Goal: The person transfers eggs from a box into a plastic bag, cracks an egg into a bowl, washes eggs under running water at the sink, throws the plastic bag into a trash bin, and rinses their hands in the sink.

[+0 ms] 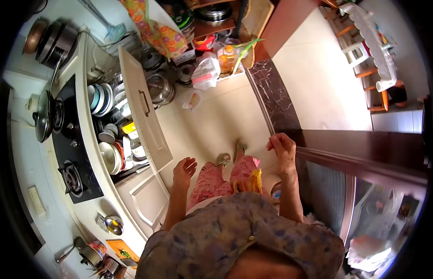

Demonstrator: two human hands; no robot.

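Observation:
My left hand (184,170) hangs in the air in front of my body, its fingers loosely bent and apart, holding nothing. Closest to it is the pulled-out drawer (145,111) under the stove, with a long handle on its front. Inside the drawer stand plates (102,98), small bowls (108,133) and larger bowls (109,157). My right hand (282,145) is raised beside the dark door frame (337,144). Its fingers are curled in, and no object shows in them.
Left of the drawer is a black gas stove (67,135) with a lidded pan (43,118). A lidded pot (159,89), plastic bags (206,72) and an oil bottle (227,58) sit on the floor ahead. A dark marble threshold (272,88) crosses the doorway.

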